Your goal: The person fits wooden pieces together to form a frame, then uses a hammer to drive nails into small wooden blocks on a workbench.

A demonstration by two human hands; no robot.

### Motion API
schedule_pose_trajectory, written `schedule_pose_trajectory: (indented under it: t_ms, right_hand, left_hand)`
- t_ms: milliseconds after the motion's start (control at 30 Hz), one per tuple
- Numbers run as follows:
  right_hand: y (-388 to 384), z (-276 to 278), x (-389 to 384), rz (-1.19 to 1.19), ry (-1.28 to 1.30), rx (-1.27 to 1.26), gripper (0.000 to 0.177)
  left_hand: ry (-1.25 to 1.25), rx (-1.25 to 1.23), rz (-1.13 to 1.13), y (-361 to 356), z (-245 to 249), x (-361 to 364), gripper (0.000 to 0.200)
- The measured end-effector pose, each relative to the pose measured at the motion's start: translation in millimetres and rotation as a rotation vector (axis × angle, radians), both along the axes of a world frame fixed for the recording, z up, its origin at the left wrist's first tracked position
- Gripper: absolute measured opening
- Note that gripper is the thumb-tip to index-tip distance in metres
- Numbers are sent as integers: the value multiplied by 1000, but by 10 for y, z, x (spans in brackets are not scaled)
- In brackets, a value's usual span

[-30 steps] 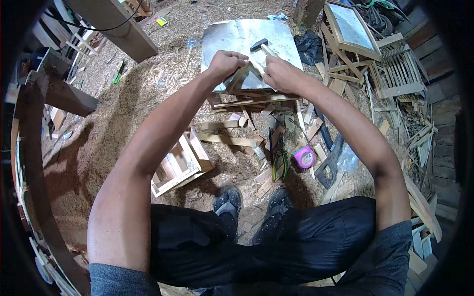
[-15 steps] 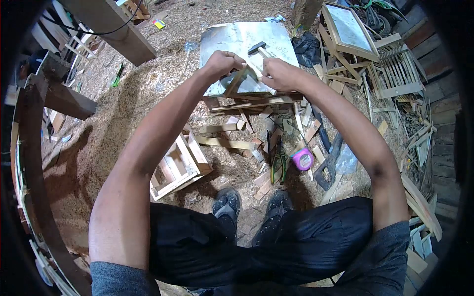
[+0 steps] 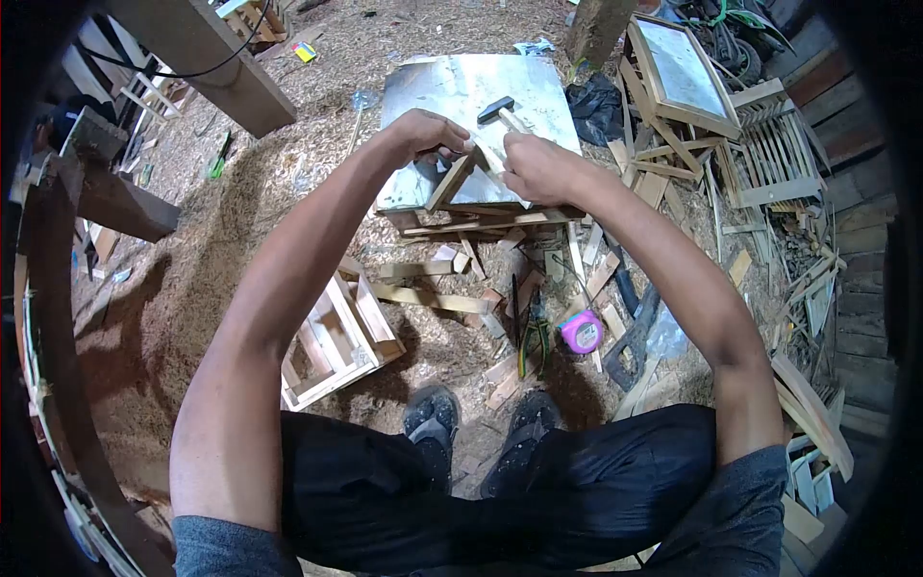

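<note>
My left hand point(image 3: 433, 137) is closed, with its fingers on the far end of a pale wooden strip point(image 3: 487, 158) above the sheet-topped work surface point(image 3: 423, 87). My right hand point(image 3: 543, 168) is closed around the near part of the same strip, its fingertips partly hidden. Under my left hand, a darker wooden piece point(image 3: 450, 183) slants down to the near edge of the surface and meets the pale strip at an angle. Just beyond my right hand lies a hammer point(image 3: 496, 109), its handle partly covered by that hand.
On the floor are a pink tape measure point(image 3: 582, 332), green-handled pliers point(image 3: 535, 341), a handsaw point(image 3: 635, 337) and wood offcuts. A small wooden frame point(image 3: 341, 337) stands at left. Posts point(image 3: 207, 62) rise at the upper left; a framed panel point(image 3: 678, 72) leans on the right.
The whole view has shifted slightly down and left. Both hands keep hold of the pale strip, and the hammer lies in the same place on the surface.
</note>
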State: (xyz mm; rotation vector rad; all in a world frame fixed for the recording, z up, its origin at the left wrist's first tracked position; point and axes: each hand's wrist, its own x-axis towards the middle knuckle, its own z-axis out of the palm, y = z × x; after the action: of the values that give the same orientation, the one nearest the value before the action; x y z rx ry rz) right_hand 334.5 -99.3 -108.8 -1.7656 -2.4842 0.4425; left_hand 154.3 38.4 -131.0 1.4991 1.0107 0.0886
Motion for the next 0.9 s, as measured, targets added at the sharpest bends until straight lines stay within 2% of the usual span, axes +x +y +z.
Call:
schedule_pose_trajectory:
  t_ms: [267,333,600,900]
  right_hand:
    - [32,-5,-6,26,-32,-11,26]
    - [40,6,1,31,-39,-12,24]
    - [37,13,-46,18,-78,-22,22]
    - [34,22,-68,-7,-86,-30,21]
  left_hand:
    - [-12,-63,9,22,8,27,28]
    - [18,-15,-64,69,-29,45,28]
    - [31,-40,-89,82,19,31,25]
    - [-47,139,-9,-108,-45,-13,25]
